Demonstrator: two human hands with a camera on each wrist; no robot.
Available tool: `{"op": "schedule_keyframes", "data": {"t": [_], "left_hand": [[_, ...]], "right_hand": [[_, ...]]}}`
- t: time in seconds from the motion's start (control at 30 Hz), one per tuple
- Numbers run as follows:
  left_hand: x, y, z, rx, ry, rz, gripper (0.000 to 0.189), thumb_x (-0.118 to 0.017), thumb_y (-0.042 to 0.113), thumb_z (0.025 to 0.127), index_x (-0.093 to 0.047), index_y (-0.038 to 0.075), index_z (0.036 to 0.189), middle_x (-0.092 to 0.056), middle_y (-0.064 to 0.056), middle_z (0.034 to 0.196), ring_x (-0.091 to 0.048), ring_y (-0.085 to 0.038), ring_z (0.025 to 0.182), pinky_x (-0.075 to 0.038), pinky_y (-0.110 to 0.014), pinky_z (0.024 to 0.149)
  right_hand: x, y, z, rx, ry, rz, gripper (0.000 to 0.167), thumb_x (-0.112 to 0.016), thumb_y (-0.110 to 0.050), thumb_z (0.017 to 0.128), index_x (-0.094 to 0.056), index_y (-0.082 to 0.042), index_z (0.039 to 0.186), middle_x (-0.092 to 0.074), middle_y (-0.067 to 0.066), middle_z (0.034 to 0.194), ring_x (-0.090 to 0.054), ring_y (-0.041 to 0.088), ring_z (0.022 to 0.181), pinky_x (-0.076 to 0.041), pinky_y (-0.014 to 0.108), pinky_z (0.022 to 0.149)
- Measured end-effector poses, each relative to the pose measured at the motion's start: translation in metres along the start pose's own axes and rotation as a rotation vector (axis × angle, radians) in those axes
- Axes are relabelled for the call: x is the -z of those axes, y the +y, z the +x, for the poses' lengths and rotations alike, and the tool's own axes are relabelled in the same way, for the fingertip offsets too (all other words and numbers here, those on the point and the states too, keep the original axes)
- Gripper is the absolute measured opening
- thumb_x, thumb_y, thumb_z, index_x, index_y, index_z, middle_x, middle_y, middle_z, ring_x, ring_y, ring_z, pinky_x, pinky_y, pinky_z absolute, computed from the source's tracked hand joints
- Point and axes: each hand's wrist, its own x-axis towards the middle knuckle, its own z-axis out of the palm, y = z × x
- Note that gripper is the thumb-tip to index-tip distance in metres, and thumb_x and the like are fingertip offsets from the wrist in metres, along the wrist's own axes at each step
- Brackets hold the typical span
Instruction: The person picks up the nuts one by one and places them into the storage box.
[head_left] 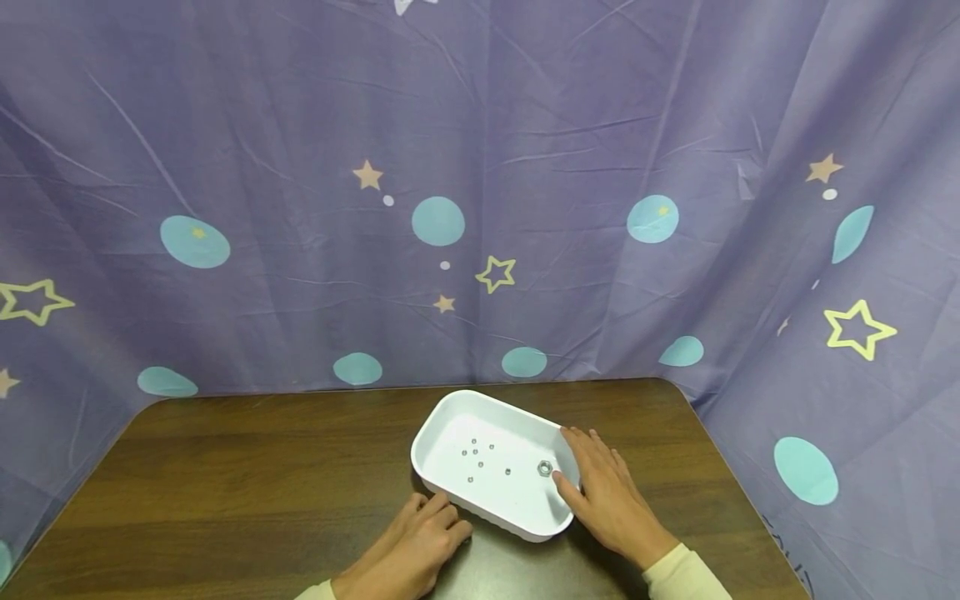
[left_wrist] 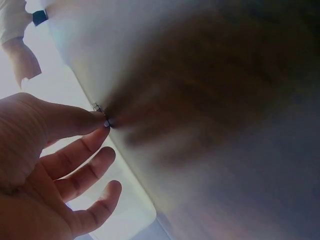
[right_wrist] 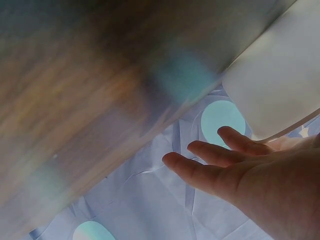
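Observation:
A white tray point(head_left: 517, 521) sits at an angle on the table. Small nut-like metal pieces point(head_left: 481, 464) are scattered inside it, with one larger hex nut point(head_left: 545, 468) near the right end. My left hand point(head_left: 420, 542) is low at the tray's near side. In the left wrist view its thumb and index finger pinch a small dark metal piece point(left_wrist: 106, 119), too blurred to tell its kind. My right hand point(head_left: 607, 492) rests over the tray's right rim, thumb inside close to the larger nut. Its other fingers point(right_wrist: 195, 170) extend straight along the outside.
The brown wooden table point(head_left: 247, 483) spreads to both sides of the tray. A purple curtain point(head_left: 300, 208) printed with stars and blue spots hangs behind it and along its sides.

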Motion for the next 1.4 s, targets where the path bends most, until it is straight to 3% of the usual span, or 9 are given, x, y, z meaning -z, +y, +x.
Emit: {"op": "schedule_keyframes", "data": {"t": [0.4, 0.63, 0.83, 0.97, 1.27, 1.4], "left_hand": [[0.006, 0.005, 0.002, -0.055, 0.057, 0.022, 0.037, -0.088, 0.022, 0.059, -0.064, 0.024, 0.087, -0.052, 0.011, 0.073, -0.05, -0.01, 0.081, -0.032, -0.024, 0.07], [0.023, 0.01, 0.012, -0.061, 0.08, -0.006, 0.033, -0.089, 0.031, 0.07, -0.069, 0.025, 0.095, -0.056, 0.013, 0.081, -0.053, -0.008, 0.085, -0.039, -0.027, 0.076], [0.034, 0.01, 0.019, -0.061, 0.074, 0.001, 0.036, -0.089, 0.027, 0.066, -0.07, 0.025, 0.097, -0.058, 0.012, 0.083, -0.055, -0.009, 0.087, -0.043, -0.029, 0.077], [0.041, 0.009, 0.024, -0.055, 0.081, 0.007, 0.041, -0.086, 0.014, 0.061, -0.07, 0.023, 0.097, -0.061, 0.012, 0.086, -0.056, -0.011, 0.089, -0.046, -0.03, 0.078], [0.056, 0.003, 0.036, -0.032, 0.096, -0.007, 0.028, -0.071, 0.005, 0.077, -0.07, 0.02, 0.1, -0.061, 0.01, 0.087, -0.057, -0.014, 0.087, -0.045, -0.031, 0.078], [0.061, -0.002, 0.04, -0.016, 0.109, 0.002, 0.028, -0.076, 0.004, 0.077, -0.071, 0.019, 0.1, -0.062, 0.006, 0.088, -0.058, -0.015, 0.088, -0.048, -0.033, 0.079]], "right_hand": [[0.0, -0.001, 0.0, -0.002, 0.003, -0.002, 0.068, -0.068, -0.037, 0.106, -0.05, -0.004, 0.163, -0.055, 0.022, 0.162, -0.046, 0.053, 0.152, -0.037, 0.079, 0.115], [0.001, -0.001, 0.0, -0.012, -0.011, 0.004, 0.068, -0.067, -0.037, 0.107, -0.048, -0.005, 0.164, -0.054, 0.021, 0.163, -0.044, 0.053, 0.153, -0.035, 0.079, 0.116], [0.002, -0.002, -0.001, -0.008, -0.013, 0.003, 0.068, -0.067, -0.036, 0.107, -0.048, -0.005, 0.164, -0.054, 0.021, 0.163, -0.044, 0.053, 0.153, -0.035, 0.08, 0.116], [0.002, -0.002, -0.001, -0.007, -0.01, 0.006, 0.068, -0.068, -0.036, 0.107, -0.048, -0.005, 0.164, -0.054, 0.021, 0.163, -0.044, 0.053, 0.153, -0.035, 0.08, 0.116], [0.001, -0.001, -0.001, 0.004, -0.002, 0.007, 0.068, -0.067, -0.038, 0.108, -0.048, -0.005, 0.164, -0.054, 0.022, 0.163, -0.045, 0.054, 0.152, -0.036, 0.08, 0.115], [0.0, 0.0, -0.001, 0.005, -0.003, 0.009, 0.068, -0.067, -0.037, 0.107, -0.048, -0.005, 0.164, -0.054, 0.022, 0.163, -0.045, 0.054, 0.152, -0.036, 0.081, 0.114]]}}
